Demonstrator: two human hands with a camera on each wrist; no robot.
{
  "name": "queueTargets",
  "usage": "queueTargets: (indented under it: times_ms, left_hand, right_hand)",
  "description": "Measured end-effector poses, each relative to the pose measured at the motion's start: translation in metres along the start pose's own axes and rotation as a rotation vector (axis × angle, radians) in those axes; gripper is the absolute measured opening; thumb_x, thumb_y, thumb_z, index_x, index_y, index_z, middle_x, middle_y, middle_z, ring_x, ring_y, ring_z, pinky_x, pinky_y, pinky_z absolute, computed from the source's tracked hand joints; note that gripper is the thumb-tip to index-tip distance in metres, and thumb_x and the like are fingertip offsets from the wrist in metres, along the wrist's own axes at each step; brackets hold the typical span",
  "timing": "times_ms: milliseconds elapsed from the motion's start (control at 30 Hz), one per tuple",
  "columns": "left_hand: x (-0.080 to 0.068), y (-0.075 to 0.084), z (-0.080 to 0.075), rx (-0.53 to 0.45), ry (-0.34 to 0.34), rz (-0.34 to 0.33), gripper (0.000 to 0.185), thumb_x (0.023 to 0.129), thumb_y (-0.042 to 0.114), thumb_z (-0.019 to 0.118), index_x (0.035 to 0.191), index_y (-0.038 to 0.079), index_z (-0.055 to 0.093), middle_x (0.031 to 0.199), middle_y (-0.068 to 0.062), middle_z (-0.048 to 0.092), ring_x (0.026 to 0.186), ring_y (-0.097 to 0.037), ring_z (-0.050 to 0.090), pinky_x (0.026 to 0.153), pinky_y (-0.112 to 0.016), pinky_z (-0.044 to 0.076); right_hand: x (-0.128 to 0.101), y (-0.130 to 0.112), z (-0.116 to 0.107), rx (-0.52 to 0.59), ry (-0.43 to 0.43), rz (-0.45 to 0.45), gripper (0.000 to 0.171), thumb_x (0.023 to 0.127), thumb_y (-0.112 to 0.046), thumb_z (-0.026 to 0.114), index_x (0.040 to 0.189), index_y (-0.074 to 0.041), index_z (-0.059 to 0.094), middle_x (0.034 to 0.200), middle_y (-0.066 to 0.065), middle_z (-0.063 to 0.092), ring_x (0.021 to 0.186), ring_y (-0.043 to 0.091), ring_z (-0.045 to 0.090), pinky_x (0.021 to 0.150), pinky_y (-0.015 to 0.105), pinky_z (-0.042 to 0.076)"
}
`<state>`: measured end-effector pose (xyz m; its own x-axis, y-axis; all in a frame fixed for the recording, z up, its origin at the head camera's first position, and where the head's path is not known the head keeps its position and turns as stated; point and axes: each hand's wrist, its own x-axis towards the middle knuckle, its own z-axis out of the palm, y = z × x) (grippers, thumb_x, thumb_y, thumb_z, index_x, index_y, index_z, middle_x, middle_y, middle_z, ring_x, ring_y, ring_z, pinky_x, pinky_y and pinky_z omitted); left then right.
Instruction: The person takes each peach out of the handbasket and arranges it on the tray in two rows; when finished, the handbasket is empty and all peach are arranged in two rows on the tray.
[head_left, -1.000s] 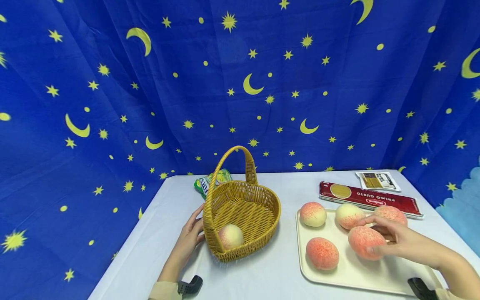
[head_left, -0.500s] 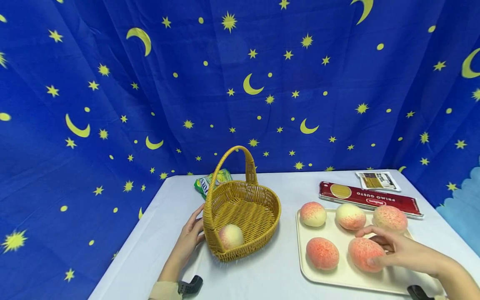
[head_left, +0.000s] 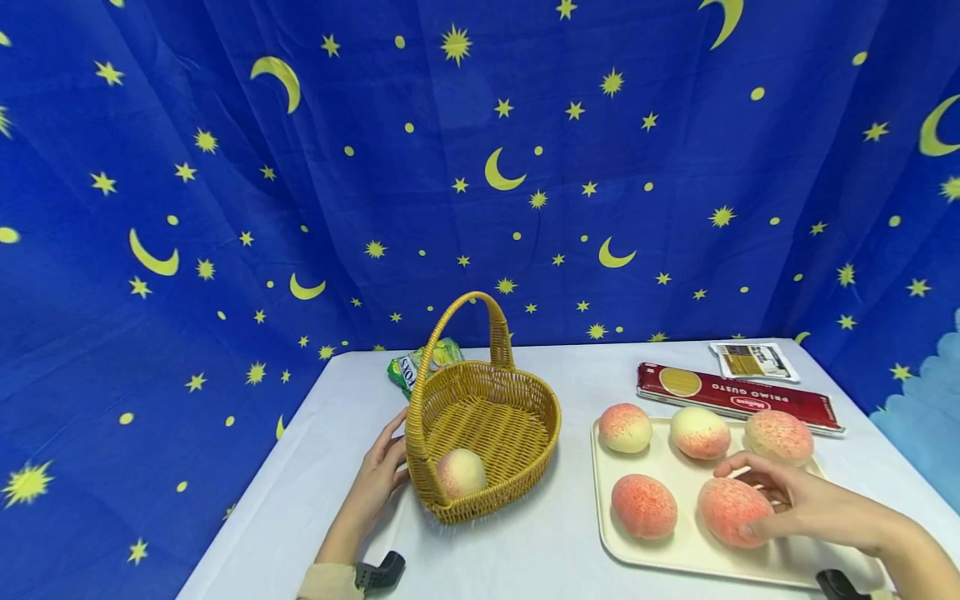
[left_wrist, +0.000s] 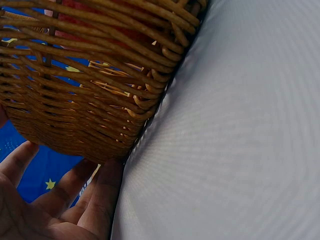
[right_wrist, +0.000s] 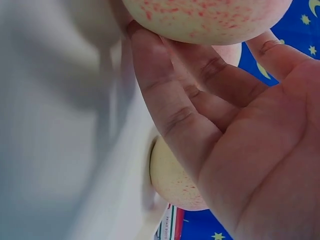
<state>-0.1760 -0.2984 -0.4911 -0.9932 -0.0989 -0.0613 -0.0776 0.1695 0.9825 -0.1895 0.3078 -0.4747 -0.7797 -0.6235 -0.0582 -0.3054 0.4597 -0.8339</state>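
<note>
A heart-shaped wicker basket (head_left: 517,487) with a tall handle stands at the middle of the table, one pale pink-tinged peach (head_left: 462,473) inside. At its left side my left hand (head_left: 378,467) rests its fingers against the wicker; the left wrist view shows the fingertips (left_wrist: 107,175) touching the low wall. My right hand (head_left: 806,500) holds a pink-red peach (head_left: 731,510) at the front of the cream tray (head_left: 686,483), thumb on the near side and fingers behind. In the right wrist view the fingers (right_wrist: 170,105) reach under this peach (right_wrist: 210,20).
Other peaches share the tray: a red one (head_left: 644,507) at front left, and a back row of a pale-pink one (head_left: 626,428), a cream one (head_left: 700,432) and a speckled one (head_left: 780,437). Behind lie a red pasta pack (head_left: 738,396), a small sachet (head_left: 756,362) and a green bag (head_left: 408,367).
My right hand has lowered the pink-red peach toward the tray's front, uncovering the speckled peach behind. My left hand and the basket have stayed in place.
</note>
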Motion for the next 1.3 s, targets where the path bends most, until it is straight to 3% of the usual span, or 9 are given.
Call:
queueTargets:
  times_ms: [333,667,933,1200,1300]
  left_hand:
    - [0.0,0.0,0.0,0.001,0.003,0.0,0.061,0.112,0.044,0.053,0.169,0.037,0.032,0.165,-0.01,0.05,0.148,-0.028,0.053,0.117,-0.05,0.054]
    - [-0.002,0.002,0.0,0.002,0.009,-0.014,0.059,0.113,0.042,0.053,0.168,0.038,0.033,0.164,-0.01,0.051,0.145,-0.025,0.055,0.116,-0.047,0.055]
    - [-0.001,0.001,0.0,0.004,0.01,-0.012,0.059,0.113,0.043,0.053,0.168,0.038,0.033,0.167,-0.01,0.047,0.144,-0.025,0.056,0.116,-0.047,0.055]
    - [-0.002,0.001,0.001,-0.003,0.01,-0.007,0.059,0.113,0.043,0.053,0.168,0.038,0.034,0.167,-0.01,0.047,0.144,-0.025,0.056,0.115,-0.046,0.056]
    - [-0.002,0.001,0.0,0.002,0.009,-0.006,0.06,0.112,0.044,0.054,0.168,0.038,0.033,0.167,-0.01,0.047,0.146,-0.027,0.055,0.116,-0.048,0.055]
  right_hand:
    - [0.001,0.003,0.001,-0.002,-0.002,-0.027,0.057,0.095,-0.009,0.078,0.147,-0.012,0.054,0.131,-0.017,0.068,0.115,-0.009,0.059,0.085,0.02,0.055]
    - [0.001,0.002,0.0,0.003,-0.029,-0.038,0.055,0.095,-0.008,0.077,0.145,-0.012,0.056,0.131,-0.017,0.068,0.116,-0.009,0.059,0.085,0.019,0.055]
    - [0.0,0.001,-0.006,0.035,-0.057,0.041,0.056,0.095,-0.011,0.077,0.147,-0.012,0.056,0.138,0.004,0.066,0.115,-0.012,0.056,0.083,0.021,0.053]
    - [0.005,-0.007,-0.015,0.056,-0.083,0.038,0.058,0.095,-0.01,0.074,0.146,0.003,0.051,0.14,0.016,0.065,0.114,-0.013,0.059,0.086,0.02,0.058]
    - [0.009,-0.015,-0.021,0.076,-0.097,0.014,0.056,0.098,-0.006,0.071,0.146,0.009,0.047,0.14,0.009,0.066,0.114,-0.014,0.06,0.087,0.019,0.059]
